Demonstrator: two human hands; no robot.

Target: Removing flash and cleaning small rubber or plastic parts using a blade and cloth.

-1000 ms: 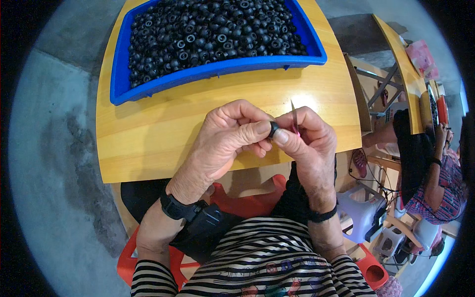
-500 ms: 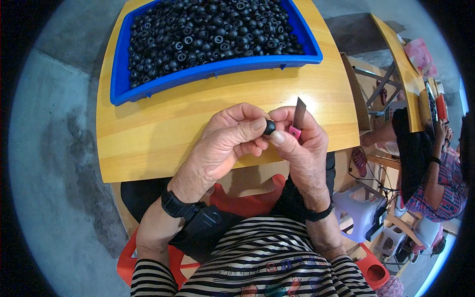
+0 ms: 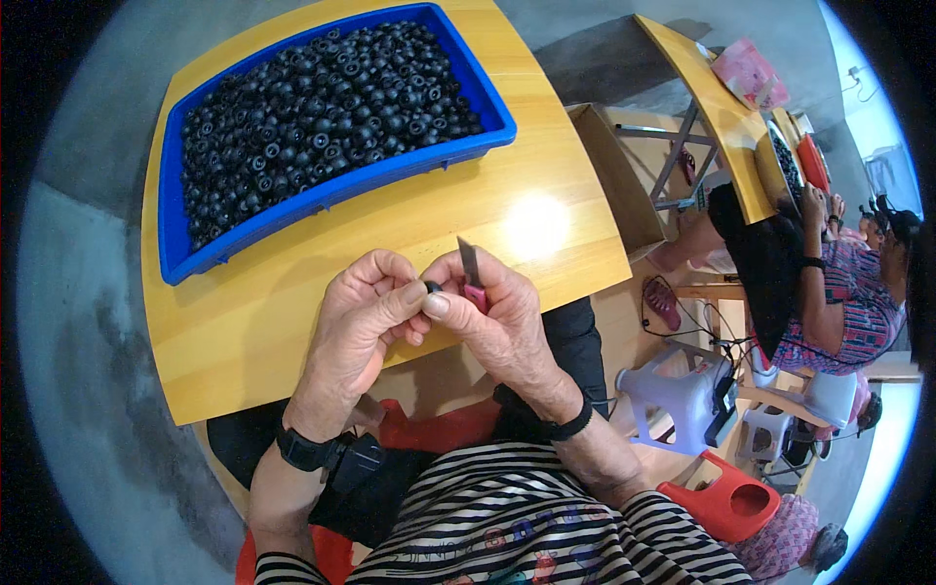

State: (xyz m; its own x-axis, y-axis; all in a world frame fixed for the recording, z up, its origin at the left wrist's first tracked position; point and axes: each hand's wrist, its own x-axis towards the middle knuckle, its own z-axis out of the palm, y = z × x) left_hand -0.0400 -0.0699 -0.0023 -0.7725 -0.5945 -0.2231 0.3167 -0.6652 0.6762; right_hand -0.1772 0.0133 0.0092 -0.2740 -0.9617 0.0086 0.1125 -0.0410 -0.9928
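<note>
"How is your grip on the left?"

"Pinched nearly closed. My left hand [image 3: 356,317] has its thumb tip against a small black piece [image 3: 433,287], with the other fingers curled in behind. Which finger backs the thumb, I can't tell from here."

"And the right?"

"Two jobs at once. My right hand [image 3: 499,322] is folded around a pink-handled cutter [image 3: 475,296], most of the handle hidden in the palm. Its blade [image 3: 468,257] sticks up past the fingers, pointing away from the body. The right thumb tip meets the same black piece from the other side, so the two hands come together there with hardly any gap."

"Where is that piece, exactly?"

"Between the fingertips of both hands, over the near part of the yellow tabletop [image 3: 244,317]. I see only a little of it; fingers cover the rest."

"What's further out?"

"A blue tray [image 3: 327,194] on the tabletop beyond my hands, heaped with similar black pieces [image 3: 331,117]. A bright glare spot [image 3: 535,225] shines to the tray's right. Off to my right I see a lavender stool [image 3: 673,398], a red stool [image 3: 717,495], and another person [image 3: 848,302] seated at a second table [image 3: 697,88]."
</note>
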